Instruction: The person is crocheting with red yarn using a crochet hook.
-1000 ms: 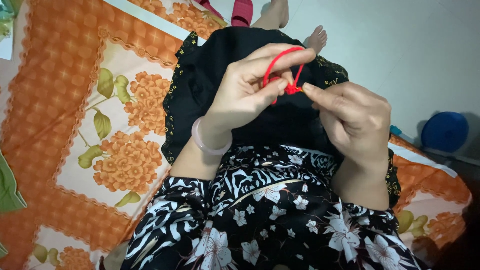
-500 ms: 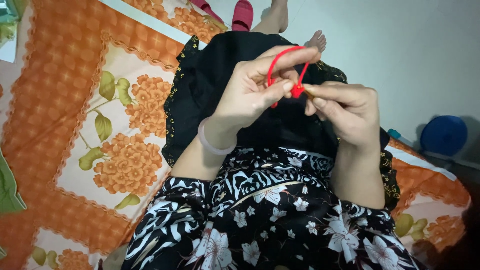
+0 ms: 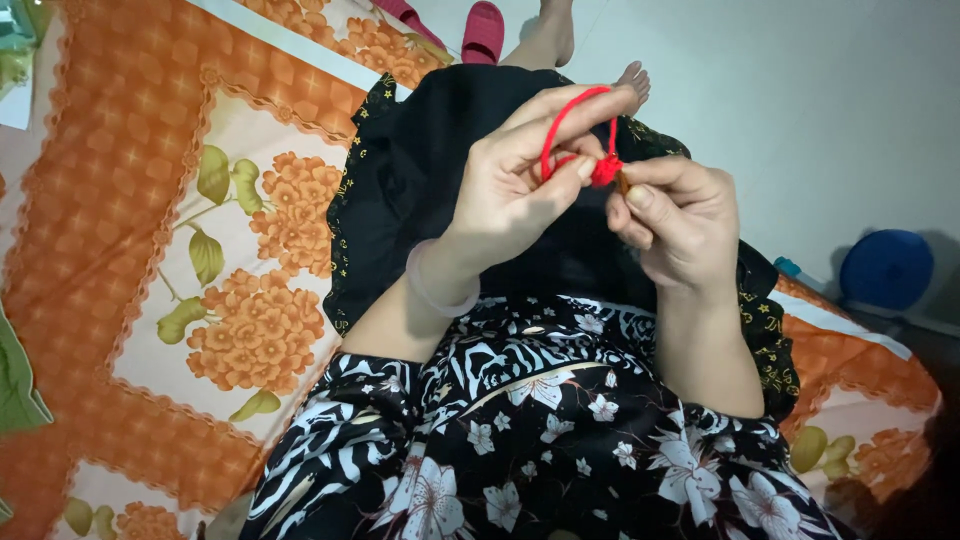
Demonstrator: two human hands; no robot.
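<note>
left hand (image 3: 510,190) pinching red yarn (image 3: 575,135), loop arching up over forefinger; right hand (image 3: 680,220) gripping hook (image 3: 622,183) at knot (image 3: 606,172), shaft mostly hidden, direction unclear.

Black-white floral dress (image 3: 520,440), pale bangle (image 3: 440,290)

Views: one only, a head-worn camera; no second view shares the scene.
Position: above and behind the left hand (image 3: 510,185) and right hand (image 3: 675,225).
Direction: steeply down and forward, over the lap.
Nearness: close; both hands fill the centre.
Beyond the fingers: orange floral bed cover (image 3: 150,250) left, pale floor (image 3: 800,100) ahead.
</note>
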